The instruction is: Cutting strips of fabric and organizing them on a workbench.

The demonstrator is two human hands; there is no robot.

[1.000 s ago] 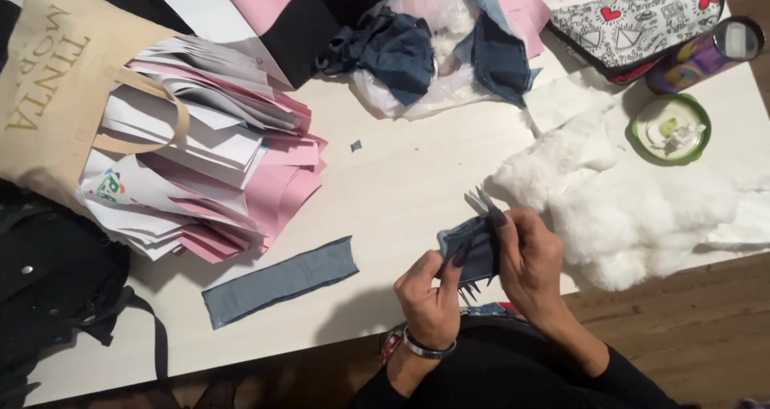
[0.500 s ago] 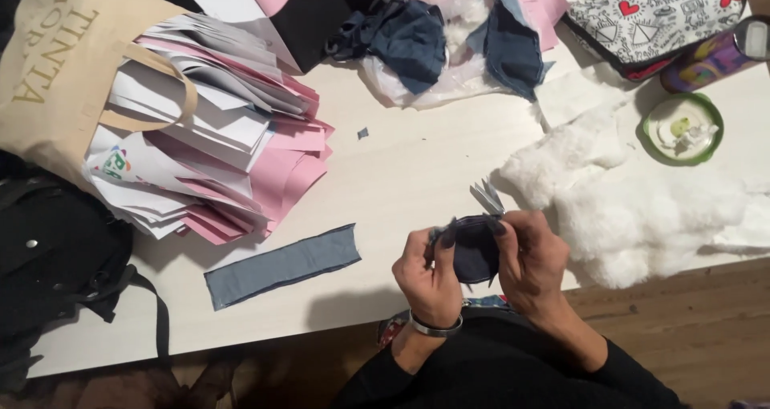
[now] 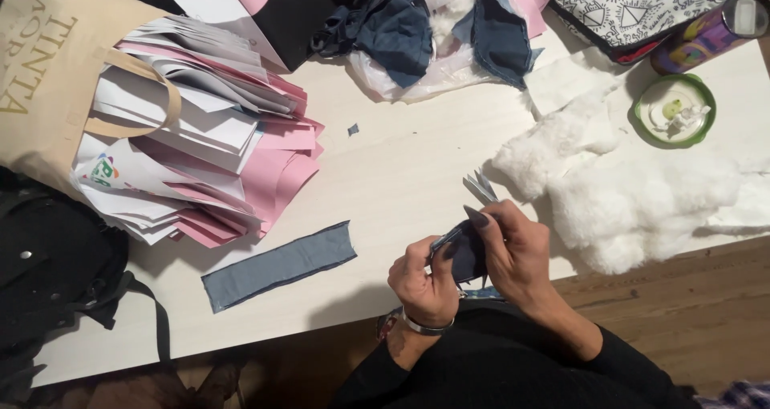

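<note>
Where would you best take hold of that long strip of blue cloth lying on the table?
Probably at the right end of the denim strip, coming from above and pinching it off the white table. It lies flat and apart from the paper stack, and that end is nearest the left hand.

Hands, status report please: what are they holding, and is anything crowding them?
Left hand and right hand both pinch small dark denim piece. White stuffing close on right. Denim strip lies apart, left.
</note>
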